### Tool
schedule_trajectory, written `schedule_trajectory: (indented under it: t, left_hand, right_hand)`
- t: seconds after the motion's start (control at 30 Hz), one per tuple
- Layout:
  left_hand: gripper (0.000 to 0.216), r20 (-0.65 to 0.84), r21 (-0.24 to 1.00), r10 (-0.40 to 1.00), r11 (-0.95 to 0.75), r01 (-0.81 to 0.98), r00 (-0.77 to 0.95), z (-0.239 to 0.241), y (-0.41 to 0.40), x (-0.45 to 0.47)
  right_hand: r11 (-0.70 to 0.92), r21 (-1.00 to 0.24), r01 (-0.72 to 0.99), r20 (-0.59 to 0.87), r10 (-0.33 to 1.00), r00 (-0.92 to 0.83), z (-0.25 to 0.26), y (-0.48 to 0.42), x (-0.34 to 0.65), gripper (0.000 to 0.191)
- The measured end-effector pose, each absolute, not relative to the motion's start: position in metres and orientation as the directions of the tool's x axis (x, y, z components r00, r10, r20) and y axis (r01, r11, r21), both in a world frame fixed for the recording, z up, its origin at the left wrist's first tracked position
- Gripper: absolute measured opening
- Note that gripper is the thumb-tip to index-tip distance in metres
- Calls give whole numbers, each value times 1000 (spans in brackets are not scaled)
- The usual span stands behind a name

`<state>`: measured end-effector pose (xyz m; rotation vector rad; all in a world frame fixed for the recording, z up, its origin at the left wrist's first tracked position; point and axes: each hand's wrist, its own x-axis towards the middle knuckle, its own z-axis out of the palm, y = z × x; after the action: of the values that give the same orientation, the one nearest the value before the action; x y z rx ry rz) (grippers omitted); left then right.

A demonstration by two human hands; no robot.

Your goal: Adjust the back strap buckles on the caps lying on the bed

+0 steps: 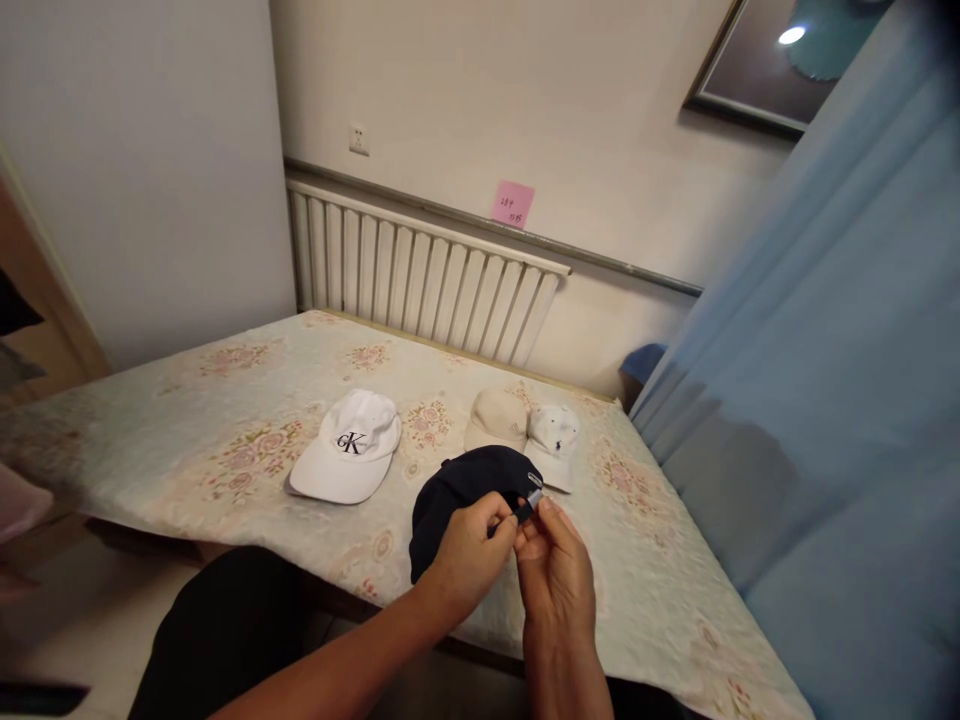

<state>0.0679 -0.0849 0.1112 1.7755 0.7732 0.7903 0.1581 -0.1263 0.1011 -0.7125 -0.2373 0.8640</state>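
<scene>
A dark navy cap (469,485) is held up above the near edge of the bed, its back strap (524,513) facing me. My left hand (471,552) is closed, pinching the strap between thumb and fingers. At the strap's other end, by a small silver-grey buckle (535,497), my right hand (559,570) is closed with thumb and fingertips on it. Behind the navy cap lie a beige cap (496,418) and a white cap with a small dark logo (556,440), side by side. Further left rests a white cap with black "CK" lettering (352,445).
The bed (262,390) has a pale floral cover. Along the wall runs a white radiator (427,275), with a pink note (513,204) above it. A blue curtain (810,400) hangs on the right. My dark-clothed knee (225,630) is at lower left.
</scene>
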Motion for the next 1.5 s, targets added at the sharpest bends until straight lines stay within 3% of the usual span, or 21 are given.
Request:
schedule_trajectory:
  t: [0.37, 0.53, 0.73, 1.03, 1.5]
  left_hand:
    - [16, 211, 918, 836, -348, 190, 506, 96, -79, 74]
    - [14, 214, 941, 836, -316, 124, 505, 99, -81, 74]
    - [13, 188, 978, 834, -209, -17, 519, 99, -82, 77]
    - [11, 143, 990, 867, -129, -62, 478, 105, -82, 76]
    - [10, 49, 977, 831, 77, -200, 554, 108, -81, 76]
  right_hand:
    - [413, -699, -583, -103, 749, 654, 99, -125, 153, 21]
    - [404, -700, -589, -104, 758, 643, 98, -125, 152, 19]
    - [435, -680, -590, -73, 761, 645, 98, -124, 148, 15]
    - [438, -746, -502, -51, 713, 699, 98, -127, 145, 14]
    - [434, -821, -370, 13, 663, 748, 99, -126, 140, 16]
